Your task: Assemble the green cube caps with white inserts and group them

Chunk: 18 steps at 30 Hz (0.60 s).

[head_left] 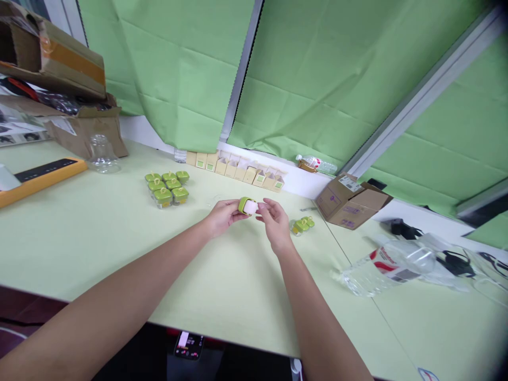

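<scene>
My left hand (pixel 224 217) is closed on a small green lid (pixel 242 204), held tilted above the table. A whitish rounded insert (pixel 250 207) sits inside the lid's green rim and faces right. My right hand (pixel 277 225) is curled at the insert's right edge, thumb and fingertips meeting there; the exact contact is too small to make out. Left of my hands stands a group of small clear containers with green lids (pixel 163 196), each topped by a yellowish loop. A smaller cluster of green-lidded containers (pixel 302 224) lies just right of my right hand.
A row of small open cartons (pixel 238 168) lines the wall. Plastic bottles (pixel 391 267) (pixel 317 164) lie at the right and on the ledge. A cardboard box (pixel 349 201) stands back right; a clear jar (pixel 103 154) and power strip (pixel 47 177) are left. A phone (pixel 189 345) lies below the table edge.
</scene>
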Available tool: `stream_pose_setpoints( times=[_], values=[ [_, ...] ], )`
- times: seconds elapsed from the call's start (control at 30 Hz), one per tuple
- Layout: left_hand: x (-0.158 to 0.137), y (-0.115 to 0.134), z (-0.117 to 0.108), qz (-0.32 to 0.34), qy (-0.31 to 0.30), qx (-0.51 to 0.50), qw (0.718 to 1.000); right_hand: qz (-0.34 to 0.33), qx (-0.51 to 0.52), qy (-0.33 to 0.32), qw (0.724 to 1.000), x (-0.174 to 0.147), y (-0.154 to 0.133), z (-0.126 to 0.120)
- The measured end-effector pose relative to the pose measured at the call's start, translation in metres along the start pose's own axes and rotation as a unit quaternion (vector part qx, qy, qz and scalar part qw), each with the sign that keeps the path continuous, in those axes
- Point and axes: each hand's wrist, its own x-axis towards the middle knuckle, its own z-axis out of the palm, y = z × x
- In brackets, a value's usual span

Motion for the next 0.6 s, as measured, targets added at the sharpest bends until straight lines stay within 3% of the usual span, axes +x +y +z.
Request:
stream_pose_setpoints(
  times=[0.1, 0.27, 0.47, 0.6],
  values=[
    [0.001, -0.001, -0.001, -0.007, -0.001, 0.000, 1.000, -0.024, 0.007, -0.033, 0.999, 0.000, 0.003, -0.001],
    [0.004, 0.002, -0.006, 0.005, 0.025, 0.003, 1.000, 0.037, -0.082, 0.044, 0.995, 0.008, 0.011, -0.014],
    [0.006, -0.010, -0.007, 0.037, 0.006, 0.119, 0.992, 0.028, -0.014, -0.110, 0.993, -0.005, -0.007, -0.003],
    [0.007, -0.013, -0.008, 0.086, 0.027, 0.280, 0.956, 0.052, -0.014, -0.146, 0.988, -0.009, -0.007, 0.001]
  ],
)
